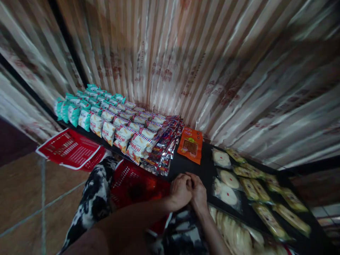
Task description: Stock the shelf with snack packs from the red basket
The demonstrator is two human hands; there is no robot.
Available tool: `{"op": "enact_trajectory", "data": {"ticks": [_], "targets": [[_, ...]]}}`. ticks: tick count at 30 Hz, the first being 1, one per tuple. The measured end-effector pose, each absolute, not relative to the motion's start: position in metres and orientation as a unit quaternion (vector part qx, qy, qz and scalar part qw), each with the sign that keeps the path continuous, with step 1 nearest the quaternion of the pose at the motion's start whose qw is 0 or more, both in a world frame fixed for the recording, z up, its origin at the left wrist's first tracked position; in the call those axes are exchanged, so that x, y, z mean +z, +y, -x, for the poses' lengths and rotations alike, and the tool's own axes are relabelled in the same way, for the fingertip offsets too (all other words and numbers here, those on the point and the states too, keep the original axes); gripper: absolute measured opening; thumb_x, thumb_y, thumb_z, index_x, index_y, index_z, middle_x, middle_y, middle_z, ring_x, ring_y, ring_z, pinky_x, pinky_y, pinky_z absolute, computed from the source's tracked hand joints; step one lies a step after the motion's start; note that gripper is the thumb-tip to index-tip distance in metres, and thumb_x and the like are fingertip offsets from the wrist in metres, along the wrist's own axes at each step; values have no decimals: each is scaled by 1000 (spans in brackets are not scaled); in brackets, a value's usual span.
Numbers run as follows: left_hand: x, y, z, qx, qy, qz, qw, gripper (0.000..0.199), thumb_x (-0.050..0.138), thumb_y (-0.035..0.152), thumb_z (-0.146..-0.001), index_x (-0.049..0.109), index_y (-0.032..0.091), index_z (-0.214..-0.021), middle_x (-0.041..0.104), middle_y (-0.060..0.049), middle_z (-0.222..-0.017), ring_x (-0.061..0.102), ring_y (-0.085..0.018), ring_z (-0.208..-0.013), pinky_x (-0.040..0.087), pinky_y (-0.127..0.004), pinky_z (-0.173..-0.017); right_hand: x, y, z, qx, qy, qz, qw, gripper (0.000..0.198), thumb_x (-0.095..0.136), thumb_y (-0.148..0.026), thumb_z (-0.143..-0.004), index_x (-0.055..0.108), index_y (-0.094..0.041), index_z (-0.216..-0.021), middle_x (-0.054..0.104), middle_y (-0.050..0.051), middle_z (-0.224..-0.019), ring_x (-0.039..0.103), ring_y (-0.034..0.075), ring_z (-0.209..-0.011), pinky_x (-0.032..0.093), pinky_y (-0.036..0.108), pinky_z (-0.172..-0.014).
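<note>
My left hand (181,191) and my right hand (198,193) are together at the front edge of a black tabletop (206,170), touching each other. Both have curled fingers, and whatever they may hold is hidden from view. Beyond them, an orange snack pouch (190,145) lies flat on the table. Left of it stand shiny dark red-and-purple packets (163,147) in a stack. To my right are white round flat cakes in clear wrappers (228,195).
Rows of white snack bags (123,136) and teal snack bags (73,114) fill the table's left. Yellow wrapped packs (268,219) lie at right. Red baskets (70,147) sit below the front edge, with wrapped pale rounds (233,230) lower right. A pleated curtain (170,53) hangs behind.
</note>
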State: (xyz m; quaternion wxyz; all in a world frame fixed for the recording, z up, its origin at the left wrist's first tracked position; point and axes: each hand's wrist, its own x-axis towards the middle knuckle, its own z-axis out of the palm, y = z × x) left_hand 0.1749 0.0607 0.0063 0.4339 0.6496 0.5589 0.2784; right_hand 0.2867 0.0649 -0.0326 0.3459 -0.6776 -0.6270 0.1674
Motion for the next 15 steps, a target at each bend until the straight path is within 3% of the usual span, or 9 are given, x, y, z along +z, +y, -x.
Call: {"op": "enact_trajectory", "data": {"ticks": [4, 8, 12, 15], "targets": [[-13, 19, -135, 325, 528, -639, 455, 39, 41, 2, -70, 62, 22, -96, 62, -3, -101, 58, -16, -94, 44, -24, -86, -38, 18, -249, 200, -645, 661, 326, 32, 40, -26, -76, 66, -19, -93, 66, 10, -98, 61, 21, -91, 48, 35, -85], [-27, 1, -97, 313, 553, -601, 486, 35, 39, -2, -67, 62, 22, -78, 61, -1, -91, 56, -13, -92, 43, -21, -85, -42, -9, -211, 216, -668, 650, 290, 35, 37, -21, -78, 65, -20, -98, 65, 10, -102, 61, 21, -95, 48, 32, -85], [-55, 10, -69, 226, 602, -544, 539, 27, 45, -2, -71, 59, 20, -68, 62, 1, -76, 59, -14, -82, 44, -24, -82, -56, -2, -184, 296, -686, 646, 158, 33, 38, -15, -78, 68, -16, -92, 68, 12, -91, 65, 21, -84, 50, 30, -75], [-85, 21, -55, 182, 630, -493, 572, 17, 57, 1, -74, 60, 17, -70, 62, 1, -75, 59, -15, -80, 46, -30, -82, -77, 16, -167, 351, -690, 629, 76, 34, 41, -8, -75, 69, -15, -94, 70, 13, -91, 66, 23, -88, 49, 29, -76]]}}
